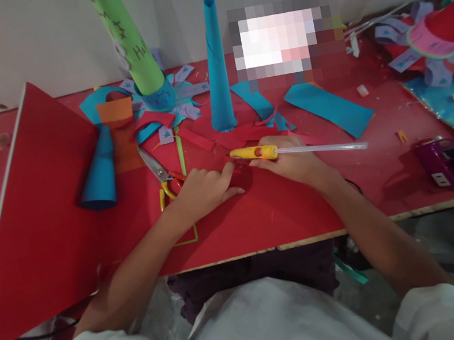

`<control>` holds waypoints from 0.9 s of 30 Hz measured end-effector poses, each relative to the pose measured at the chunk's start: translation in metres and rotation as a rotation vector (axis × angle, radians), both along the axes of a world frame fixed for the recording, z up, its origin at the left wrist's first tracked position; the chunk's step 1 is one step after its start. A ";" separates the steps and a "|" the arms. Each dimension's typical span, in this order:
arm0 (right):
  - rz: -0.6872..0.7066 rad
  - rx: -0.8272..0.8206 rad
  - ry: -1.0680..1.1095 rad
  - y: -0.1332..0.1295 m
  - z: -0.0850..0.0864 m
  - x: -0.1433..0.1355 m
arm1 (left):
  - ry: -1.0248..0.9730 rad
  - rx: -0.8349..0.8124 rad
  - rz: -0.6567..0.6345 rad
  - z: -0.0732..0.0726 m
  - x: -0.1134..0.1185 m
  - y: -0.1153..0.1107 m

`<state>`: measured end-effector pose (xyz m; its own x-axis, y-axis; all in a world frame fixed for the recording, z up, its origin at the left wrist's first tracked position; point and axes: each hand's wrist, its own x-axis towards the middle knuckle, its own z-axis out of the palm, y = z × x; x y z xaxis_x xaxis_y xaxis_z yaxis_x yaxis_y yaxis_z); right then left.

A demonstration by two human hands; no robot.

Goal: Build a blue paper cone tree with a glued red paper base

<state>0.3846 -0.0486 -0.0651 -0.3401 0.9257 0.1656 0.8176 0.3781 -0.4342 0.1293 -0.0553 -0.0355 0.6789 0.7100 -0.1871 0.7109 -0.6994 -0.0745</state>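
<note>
My right hand (291, 161) is closed around a yellow hot glue gun (253, 154), its nozzle pointing left. A clear glue stick (322, 148) juts from the back of it. Close to the nozzle is my left hand (212, 187), its fingers curled and the thumb and index at a small red piece (242, 176) that blends with the red table. Scissors (160, 173) with red and yellow handles lie just beyond my left wrist. A tall blue paper cone (216, 72) stands behind my hands, with red strips (255, 131) around its base.
On the left stand a red board (38, 221) and a shorter blue cone (100, 175). A green lettered tube (138, 51) rises at the back. Blue pieces (330, 108) lie to the right, near a purple power box (434, 162) with cables. A pixelated patch hides part of the back.
</note>
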 end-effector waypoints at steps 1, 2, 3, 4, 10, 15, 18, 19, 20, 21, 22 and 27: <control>0.005 -0.006 -0.007 0.000 0.000 -0.001 | 0.000 0.002 -0.003 -0.001 0.000 0.000; 0.007 -0.010 -0.015 0.000 0.000 -0.002 | -0.001 0.005 -0.005 -0.001 0.000 0.000; 0.005 -0.008 -0.023 0.000 0.000 -0.003 | -0.003 0.009 -0.005 -0.002 0.000 0.000; -0.004 -0.002 -0.029 0.000 0.000 -0.003 | -0.004 0.011 -0.005 -0.002 0.000 0.000; -0.030 0.031 -0.021 0.000 0.002 0.004 | -0.004 0.002 -0.002 0.000 0.000 0.000; 0.017 0.018 0.002 0.000 0.003 -0.001 | -0.008 0.008 -0.010 -0.002 0.000 0.001; 0.021 0.005 -0.015 0.000 0.005 -0.002 | 0.001 0.004 -0.009 -0.001 0.000 0.002; 0.017 0.005 -0.014 0.000 0.006 -0.002 | 0.008 -0.001 -0.005 0.000 0.000 0.002; 0.010 0.008 -0.012 0.000 0.006 -0.001 | 0.013 -0.008 -0.001 0.000 0.000 0.002; 0.002 0.012 -0.009 0.000 0.006 0.001 | 0.015 -0.016 0.002 0.001 0.000 0.002; -0.010 0.019 -0.005 0.000 0.006 0.003 | 0.016 -0.023 0.006 0.002 0.001 0.002; -0.087 0.114 0.168 0.001 0.000 0.014 | 0.004 -0.042 0.028 0.002 0.001 0.003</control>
<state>0.3986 -0.0476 -0.0647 -0.2184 0.9223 0.3189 0.7691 0.3638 -0.5254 0.1308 -0.0524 -0.0339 0.6583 0.7200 -0.2196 0.7297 -0.6820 -0.0484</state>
